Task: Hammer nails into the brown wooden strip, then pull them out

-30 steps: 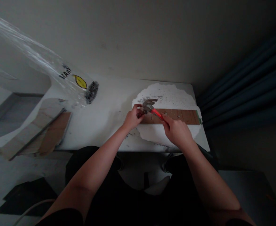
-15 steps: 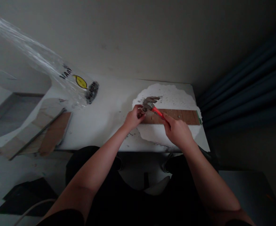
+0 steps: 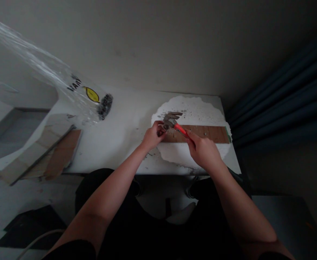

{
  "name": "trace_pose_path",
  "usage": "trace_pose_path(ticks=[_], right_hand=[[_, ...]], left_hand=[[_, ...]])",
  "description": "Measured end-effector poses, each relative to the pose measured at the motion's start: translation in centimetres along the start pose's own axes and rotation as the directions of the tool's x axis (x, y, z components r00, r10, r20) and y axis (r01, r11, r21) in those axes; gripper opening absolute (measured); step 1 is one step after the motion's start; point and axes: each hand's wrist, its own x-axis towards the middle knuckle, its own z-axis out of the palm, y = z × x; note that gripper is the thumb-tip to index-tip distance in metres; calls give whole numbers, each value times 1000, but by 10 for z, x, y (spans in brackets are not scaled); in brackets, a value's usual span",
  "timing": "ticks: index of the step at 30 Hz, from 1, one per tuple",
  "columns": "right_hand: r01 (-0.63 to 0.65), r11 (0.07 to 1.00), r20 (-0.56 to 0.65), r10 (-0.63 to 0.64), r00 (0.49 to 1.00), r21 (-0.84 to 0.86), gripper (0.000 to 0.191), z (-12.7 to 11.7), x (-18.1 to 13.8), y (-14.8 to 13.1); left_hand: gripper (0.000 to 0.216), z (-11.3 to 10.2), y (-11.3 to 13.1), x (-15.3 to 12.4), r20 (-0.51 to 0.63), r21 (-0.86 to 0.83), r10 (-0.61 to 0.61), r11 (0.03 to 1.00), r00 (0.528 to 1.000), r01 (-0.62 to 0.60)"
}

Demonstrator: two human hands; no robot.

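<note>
My right hand (image 3: 203, 148) is closed round the red handle of a claw hammer (image 3: 170, 120). The hammer's dark, worn head hangs beside the fingertips of my left hand (image 3: 153, 135), its claw pointing away to the right. The thumb and fingers of my left hand are pinched together at the left end of a brown wooden board (image 3: 211, 134); what lies between them is too small to make out. The board rests on a white, ragged-edged sheet (image 3: 193, 106) sprinkled with grey crumbs. A small round bit sits on the board, right of the hammer.
A white table (image 3: 126, 112) stands against the wall. On its left lie a clear plastic bag with a yellow lemon print (image 3: 92, 94) and several board offcuts (image 3: 62, 151) jutting over the edge. A dark curtain (image 3: 282, 97) hangs at right. Black sheets (image 3: 34, 225) lie on the floor.
Both hands and the hammer keep nearly the same place. The whole view has shifted very slightly.
</note>
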Motion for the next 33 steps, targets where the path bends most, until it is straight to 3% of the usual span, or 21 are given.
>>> trace_pose_path(ticks=[23, 29, 33], right_hand=[[-13, 1000, -11, 13, 1000, 19, 49, 0, 0, 1], [9, 999, 3, -10, 1000, 47, 48, 2, 0, 1], [5, 996, -55, -1, 998, 84, 48, 3, 0, 3]], left_hand=[[43, 2, -1, -1, -1, 26, -8, 1000, 1000, 8], [12, 1, 2, 2, -43, 110, 47, 993, 998, -42], [11, -2, 3, 4, -31, 96, 107, 990, 994, -103]])
